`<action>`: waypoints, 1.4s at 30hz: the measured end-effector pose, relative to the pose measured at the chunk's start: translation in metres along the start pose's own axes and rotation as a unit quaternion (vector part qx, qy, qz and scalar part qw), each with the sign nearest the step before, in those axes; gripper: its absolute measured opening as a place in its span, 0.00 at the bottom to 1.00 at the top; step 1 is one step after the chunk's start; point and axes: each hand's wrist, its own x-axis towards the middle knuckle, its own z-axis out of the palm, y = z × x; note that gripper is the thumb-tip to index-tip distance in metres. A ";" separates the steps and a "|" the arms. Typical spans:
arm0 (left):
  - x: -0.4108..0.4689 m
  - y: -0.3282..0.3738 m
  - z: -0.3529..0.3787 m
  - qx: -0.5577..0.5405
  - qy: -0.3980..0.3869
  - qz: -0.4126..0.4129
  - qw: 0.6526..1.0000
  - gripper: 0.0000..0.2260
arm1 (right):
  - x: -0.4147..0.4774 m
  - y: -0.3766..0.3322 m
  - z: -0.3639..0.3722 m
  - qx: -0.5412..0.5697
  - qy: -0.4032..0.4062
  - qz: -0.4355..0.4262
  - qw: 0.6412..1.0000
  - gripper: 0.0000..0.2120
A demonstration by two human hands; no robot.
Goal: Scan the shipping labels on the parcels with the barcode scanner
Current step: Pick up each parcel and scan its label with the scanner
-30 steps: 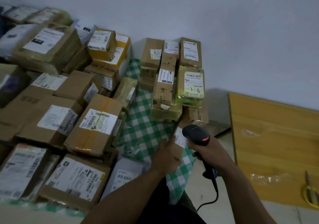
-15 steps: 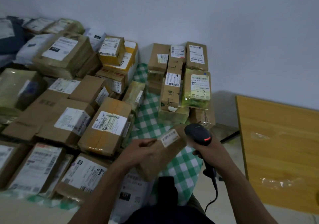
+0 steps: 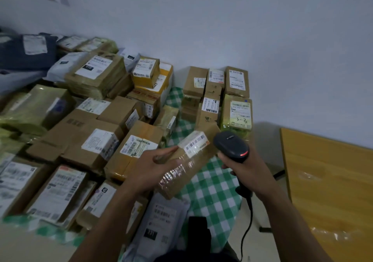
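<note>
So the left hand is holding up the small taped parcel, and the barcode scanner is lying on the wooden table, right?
Not quite. The barcode scanner is not on the wooden table: the right hand grips it, close beside the shipping label, as the head view shows. The left hand does hold up the small taped parcel.

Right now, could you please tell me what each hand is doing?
Left hand: grips the taped cardboard parcel.
Right hand: grips the barcode scanner.
</note>
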 end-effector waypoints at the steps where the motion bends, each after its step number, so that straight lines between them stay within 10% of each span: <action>1: 0.004 0.003 0.000 0.007 0.021 0.012 1.000 0.22 | 0.000 -0.007 -0.002 -0.013 0.003 -0.011 1.000 0.20; 42: 0.071 0.052 -0.051 0.046 0.221 0.051 0.973 0.27 | 0.055 -0.080 0.007 -0.096 -0.083 -0.100 0.987 0.27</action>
